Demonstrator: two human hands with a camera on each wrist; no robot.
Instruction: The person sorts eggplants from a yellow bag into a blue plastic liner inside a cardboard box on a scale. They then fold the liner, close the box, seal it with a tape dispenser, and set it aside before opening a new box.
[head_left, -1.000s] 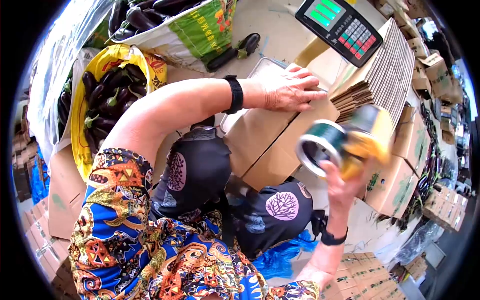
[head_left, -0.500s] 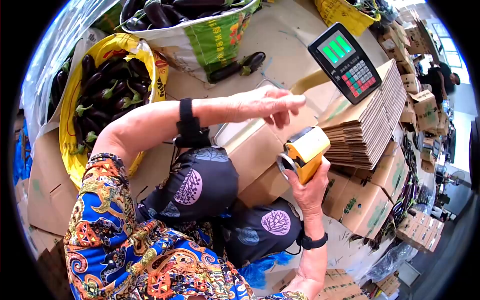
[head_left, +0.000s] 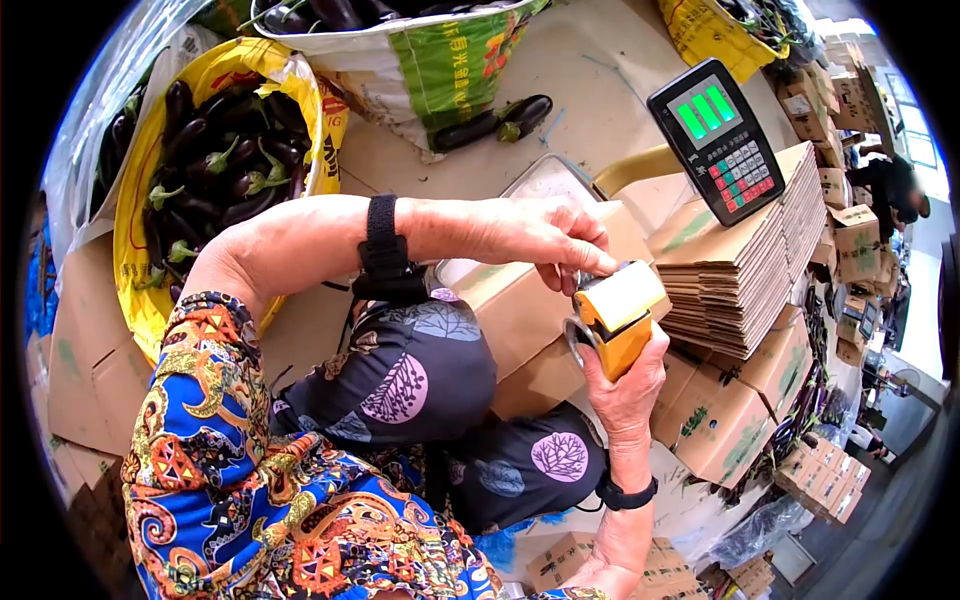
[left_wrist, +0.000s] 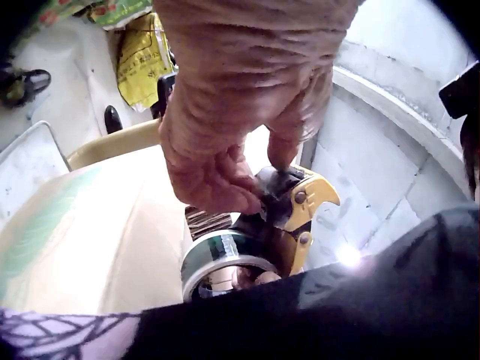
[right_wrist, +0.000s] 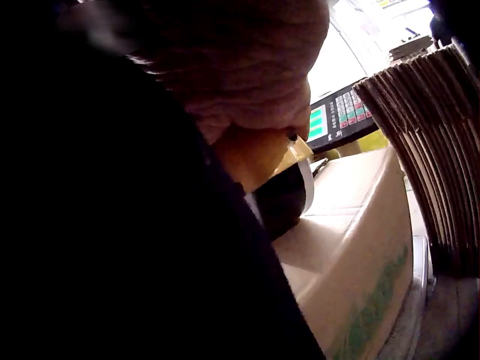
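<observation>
My right hand [head_left: 630, 395] grips a yellow tape dispenser [head_left: 622, 320] from below, above the right side of a closed cardboard carton [head_left: 535, 375]. The thumb and fingers of my left hand [head_left: 545, 235] pinch the dispenser's front end. Up close in the left wrist view, those fingertips [left_wrist: 244, 199] lie against the black part beside the yellow frame. A roll of tape [left_wrist: 214, 251] with a dark green band sits in the dispenser; whether a tape end is between the fingers, I cannot tell. In the right wrist view a dark sleeve or strap hides most of the right hand [right_wrist: 255, 82].
The carton stands on a scale's platform [head_left: 545, 180], with the scale display [head_left: 715, 145] behind it. Right of it rises a stack of flattened cartons [head_left: 740, 260]. Eggplants fill a yellow sack [head_left: 140, 230] at left; two more eggplants [head_left: 500, 120] lie on the floor.
The dispenser swung from the right in over the carton and now stands steady. My left hand lifted off the carton's top and came to the dispenser's front end.
</observation>
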